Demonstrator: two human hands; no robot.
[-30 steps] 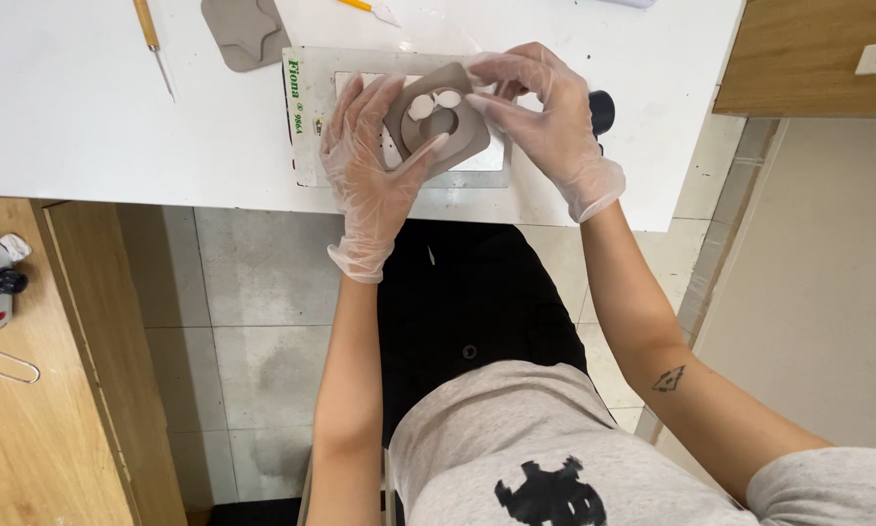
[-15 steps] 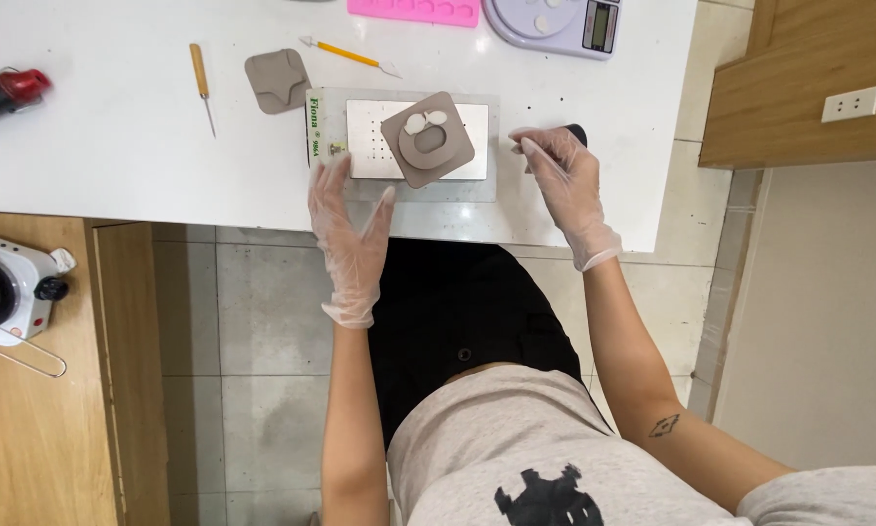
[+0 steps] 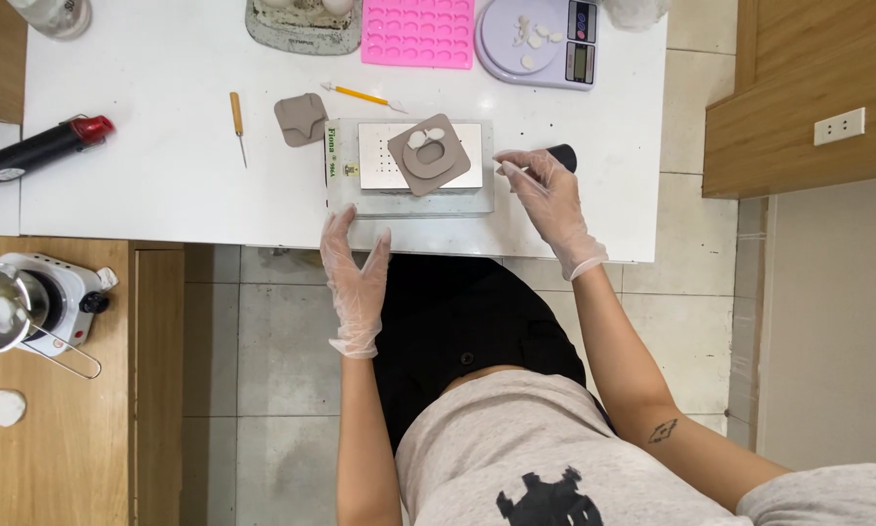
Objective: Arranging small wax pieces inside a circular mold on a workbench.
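gloves covered both hands. left hand [image 3: 353, 268] hung open at the table [image 3: 165, 195] edge, holding nothing, just below the metal box [image 3: 407, 175]. right hand [image 3: 547, 193] pinched a thin tool [image 3: 514, 171] beside the box, where a brown mould [image 3: 430, 154] lay.

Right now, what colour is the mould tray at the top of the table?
Bright pink mould tray, seen clearly in the head view.

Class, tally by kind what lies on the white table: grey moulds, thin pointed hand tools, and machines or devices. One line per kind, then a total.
Grey rubbery moulds: 2, one on the white box-shaped machine, one beside it
Thin pointed hand tools: 2, wooden-handled and yellow-handled
Devices: 3, white box-shaped machine, lilac scale, black-and-red heat gun
Total: 7
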